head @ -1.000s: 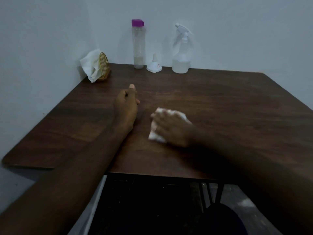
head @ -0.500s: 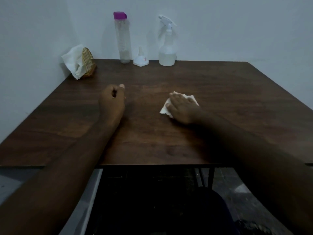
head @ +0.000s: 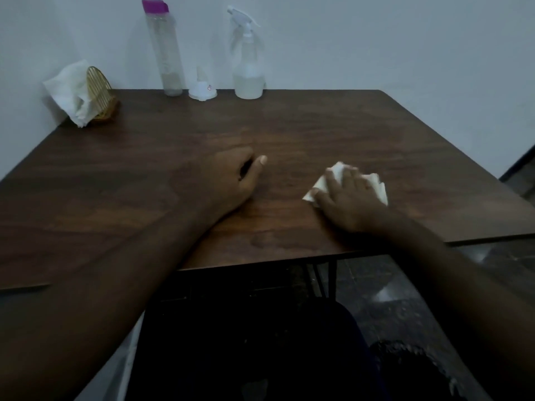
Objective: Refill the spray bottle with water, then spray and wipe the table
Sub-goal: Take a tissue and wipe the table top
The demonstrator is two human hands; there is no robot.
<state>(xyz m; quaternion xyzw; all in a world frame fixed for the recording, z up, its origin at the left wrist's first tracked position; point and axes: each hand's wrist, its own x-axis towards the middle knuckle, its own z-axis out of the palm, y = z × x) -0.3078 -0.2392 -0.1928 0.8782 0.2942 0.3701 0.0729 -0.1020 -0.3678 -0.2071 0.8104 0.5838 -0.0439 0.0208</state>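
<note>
Tissue (head: 376, 188) under flat right hand (head: 350, 198); left hand (head: 228, 180) fisted, apart.

A dark brown, wood-grain square table (head: 318, 134) carries, along its far edge, a tall clear plastic bottle with a purple cap (head: 166, 50), a small white cone-shaped piece (head: 202, 88), perhaps a funnel, and a clear spray bottle with a white trigger head (head: 248, 62). At the far left corner stands a golden wire napkin holder (head: 100, 94) stuffed with white napkins (head: 69, 91). A crumpled white paper tissue (head: 377, 185) lies near the front edge.
</note>
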